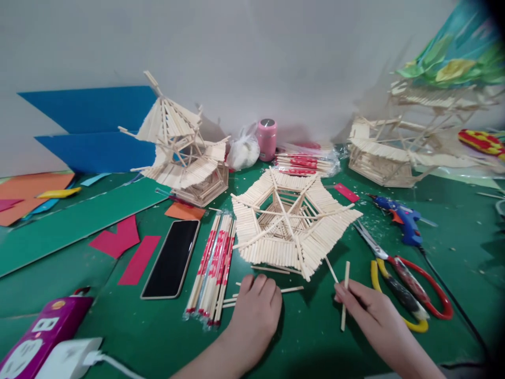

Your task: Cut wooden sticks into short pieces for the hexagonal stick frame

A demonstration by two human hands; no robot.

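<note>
On a green desk [98, 316] against a white wall [276, 52], stick roof model [294, 223] at centre, right hand [374, 316] fingers pinching a wooden stick [345, 295], left hand [254, 310] fingers curled, resting empty.

Left hand [254, 310] rests knuckles-up, fingers curled; right hand [371, 310] pinches.

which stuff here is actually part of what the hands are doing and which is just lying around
In use: right hand pinching a stick; left hand resting by loose sticks; stick roof; chopstick packs; glue gun; scissors.

Lying about: phone, pink jar, power strip, red paper, blue card, finished models.
</note>
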